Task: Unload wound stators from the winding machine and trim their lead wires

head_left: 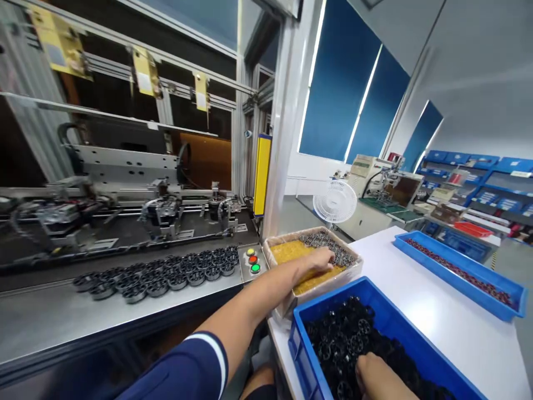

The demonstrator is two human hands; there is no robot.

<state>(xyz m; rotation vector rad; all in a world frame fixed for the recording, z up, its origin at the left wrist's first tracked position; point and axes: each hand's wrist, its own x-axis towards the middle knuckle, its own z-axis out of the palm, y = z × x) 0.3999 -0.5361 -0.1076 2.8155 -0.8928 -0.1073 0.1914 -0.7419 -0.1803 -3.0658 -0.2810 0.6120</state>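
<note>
My left hand [322, 259] reaches into a plastic-lined carton [286, 300], its fingers curled down at the edge of a pile of grey metal ring-like parts [333, 247]. A yellow sheet or layer [291, 251] lies beside those parts in the carton. Whether something sits between the fingertips is hidden. Lower right, my right hand [375, 375] is down in a blue bin [400, 319], touching a heap of black round spoked parts [345, 339]. Its fingertips are out of sight among them.
Rows of black round parts [158, 278] stand on the machine's metal ledge at left, beside a button panel [252, 261]. Behind is a framed machine with fixtures [162, 208]. A blue tray of small reddish parts [462, 272] lies on the white table [420, 300]; a white fan [335, 201] stands beyond.
</note>
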